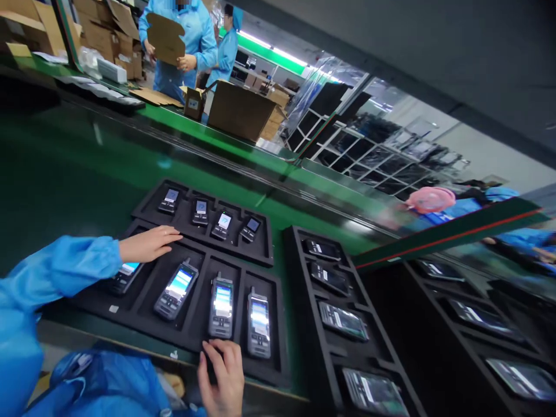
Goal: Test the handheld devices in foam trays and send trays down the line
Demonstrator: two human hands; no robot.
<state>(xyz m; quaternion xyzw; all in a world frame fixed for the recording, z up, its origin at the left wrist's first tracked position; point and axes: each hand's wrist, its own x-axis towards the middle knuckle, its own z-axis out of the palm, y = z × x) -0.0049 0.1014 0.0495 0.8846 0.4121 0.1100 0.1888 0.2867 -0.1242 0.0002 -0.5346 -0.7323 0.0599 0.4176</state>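
A black foam tray point(197, 344) lies on the green bench before me, with rugged keypad phones in its slots. Their screens are lit and stub antennas point away from me. My left hand point(150, 244) reaches over the tray's far left part, fingers stretched out. It partly covers the leftmost phone point(125, 277). At the front rim, my right hand point(223, 370) rests with bent, slightly parted fingers, just below a lit phone point(221, 307). Nothing shows in either hand. Two other phones, one tilted phone point(177, 289) and one straighter phone point(259, 324), lie in their slots.
Behind is a second tray point(256, 252) of smaller-looking phones. To the right stand a tray point(299, 249) and another dark tray point(434, 324), holding phones. Across the green conveyor, a person in blue point(195, 40) holds cardboard point(165, 39) near an open carton point(241, 110).
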